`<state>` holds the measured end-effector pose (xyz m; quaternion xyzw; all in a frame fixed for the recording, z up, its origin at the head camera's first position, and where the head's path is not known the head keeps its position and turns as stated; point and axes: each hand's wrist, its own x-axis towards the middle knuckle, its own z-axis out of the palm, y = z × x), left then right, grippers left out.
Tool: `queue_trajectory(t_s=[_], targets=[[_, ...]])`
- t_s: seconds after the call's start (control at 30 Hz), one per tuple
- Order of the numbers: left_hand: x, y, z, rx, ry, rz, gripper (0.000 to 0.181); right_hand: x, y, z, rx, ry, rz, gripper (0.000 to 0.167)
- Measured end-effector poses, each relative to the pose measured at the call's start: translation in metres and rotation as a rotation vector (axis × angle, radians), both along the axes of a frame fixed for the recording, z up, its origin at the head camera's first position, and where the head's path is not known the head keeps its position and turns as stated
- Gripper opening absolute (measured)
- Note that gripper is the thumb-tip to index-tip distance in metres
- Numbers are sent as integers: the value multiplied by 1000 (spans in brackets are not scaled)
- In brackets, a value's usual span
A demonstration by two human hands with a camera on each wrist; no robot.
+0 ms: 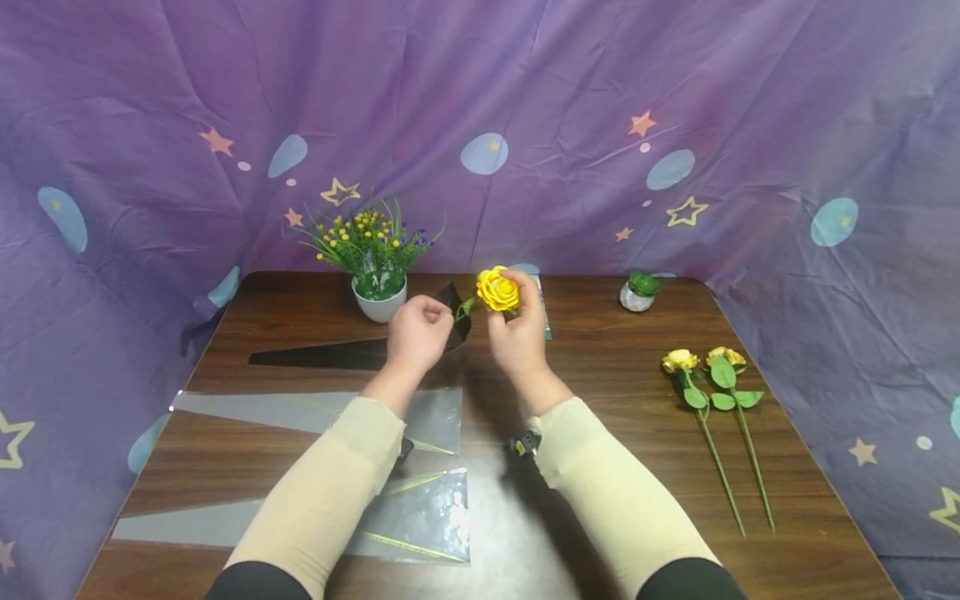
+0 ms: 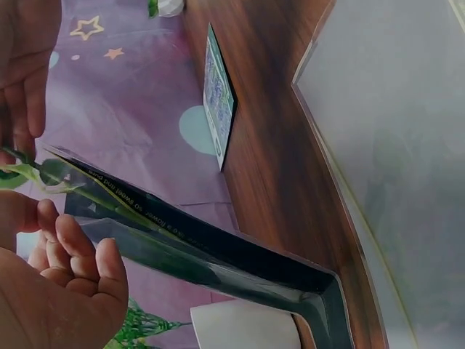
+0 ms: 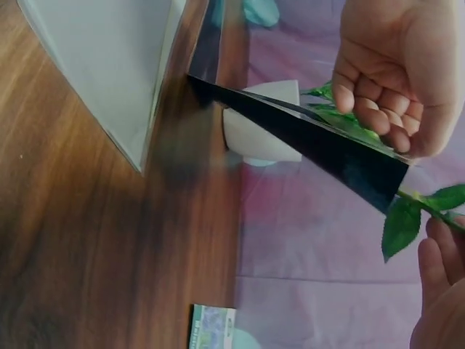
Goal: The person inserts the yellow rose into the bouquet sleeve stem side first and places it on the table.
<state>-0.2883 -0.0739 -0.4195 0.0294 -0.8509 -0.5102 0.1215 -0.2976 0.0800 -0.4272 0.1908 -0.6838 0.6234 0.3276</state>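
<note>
A yellow rose (image 1: 498, 289) is held by my right hand (image 1: 519, 333), its fingers and thumb around the base of the bloom. The stem, with green leaves (image 3: 402, 227), runs into the wide mouth of a black flower sleeve (image 1: 345, 355). My left hand (image 1: 420, 333) pinches the rim of that sleeve between thumb and forefinger. In the left wrist view the stem shows through the sleeve's clear side (image 2: 145, 211). The sleeve's mouth is raised, while its narrow end lies on the table. The rose's bloom is outside both wrist views.
Two clear sleeves (image 1: 435, 417) lie on the wooden table (image 1: 585, 517) at left and front. Two more yellow roses (image 1: 703, 408) lie at the right. A potted plant (image 1: 380, 304), a small succulent (image 1: 638, 293) and a printed card (image 1: 546, 308) are near the back edge.
</note>
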Motion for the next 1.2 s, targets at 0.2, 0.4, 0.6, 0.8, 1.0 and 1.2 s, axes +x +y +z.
queue_trajectory(t_s=[0.2,0.4,0.6,0.8,1.0,1.2], targets=[[0,-3,1,6,-4,-8,17,3,5,6,77,-5,37,52],[0,-1,4,-7,9,-16,17,3,13,12,203,-13,-18,55],[1,1,7,9,44,-38,16,3,19,12,266,-49,9,53],[1,1,10,9,68,-41,16,4,23,10,286,-67,78,45],[1,1,12,12,80,-51,17,4,23,9,292,-124,89,36],[3,3,16,19,101,-64,18,3,21,4,297,-194,78,34]])
